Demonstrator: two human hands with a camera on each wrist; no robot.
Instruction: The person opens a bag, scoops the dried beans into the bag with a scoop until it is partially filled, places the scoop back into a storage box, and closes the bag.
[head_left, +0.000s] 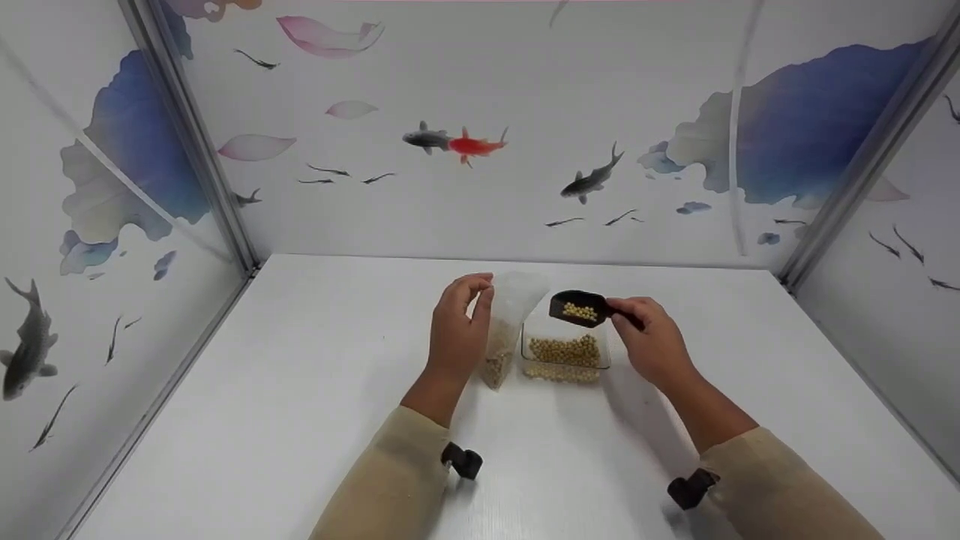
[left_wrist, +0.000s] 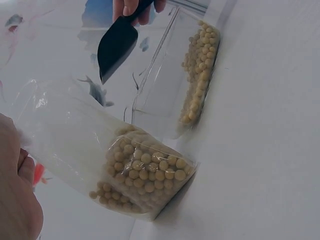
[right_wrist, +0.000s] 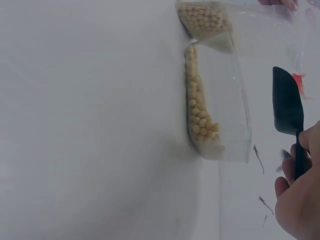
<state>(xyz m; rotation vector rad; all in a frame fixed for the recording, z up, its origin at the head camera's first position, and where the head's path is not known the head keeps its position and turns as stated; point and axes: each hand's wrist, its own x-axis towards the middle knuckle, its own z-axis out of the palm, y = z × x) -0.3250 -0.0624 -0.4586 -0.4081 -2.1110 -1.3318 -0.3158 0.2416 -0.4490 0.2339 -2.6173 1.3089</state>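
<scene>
My right hand grips a black scoop by its handle. Several round, pale yellow soybeans lie in the scoop, which is above the far side of a clear rectangular container. More soybeans cover the container's bottom, heaped toward one end. To the container's left a clear plastic bag stands upright, its lower part filled with soybeans. My left hand pinches the bag's upper edge between thumb and fingers; part of that grip is hidden in the left wrist view.
A white table lies under everything. Behind it rises a white panel painted with fish and petals, with similar panels at both sides. Black wrist cameras sit at both sleeve cuffs.
</scene>
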